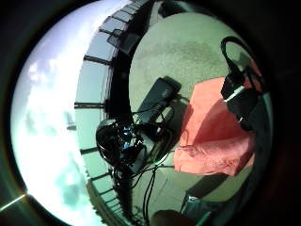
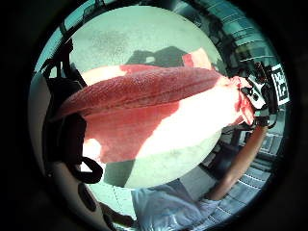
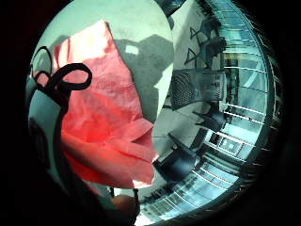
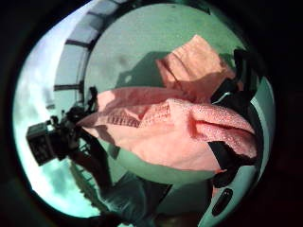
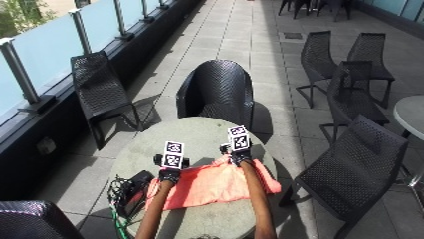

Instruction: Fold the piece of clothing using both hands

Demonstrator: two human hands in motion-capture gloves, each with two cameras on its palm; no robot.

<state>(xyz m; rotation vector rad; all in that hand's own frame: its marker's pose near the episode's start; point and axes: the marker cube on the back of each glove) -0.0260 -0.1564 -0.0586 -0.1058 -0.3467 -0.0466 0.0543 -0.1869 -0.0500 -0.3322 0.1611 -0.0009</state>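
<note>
A salmon-pink garment [image 5: 212, 186] lies spread across the near half of a round grey table [image 5: 199, 132]. My left hand [image 5: 170, 174] grips its far edge at the left. My right hand [image 5: 240, 158] grips the same edge further right and a little further away. In the left thumb side palm view the cloth [image 2: 154, 106] runs as a raised fold from this palm over to the other hand [image 2: 255, 94]. The right thumb side palm view shows the cloth [image 4: 175, 132] bunched close to the palm, with a flap lying on the table behind it.
A black box with tangled cables [image 5: 129, 186] sits at the table's left edge beside the garment. Black wicker chairs stand beyond the table [image 5: 215, 92], at its right [image 5: 358, 159] and by the glass railing [image 5: 99, 84]. Another table's rim [image 5: 411, 114] shows at the right.
</note>
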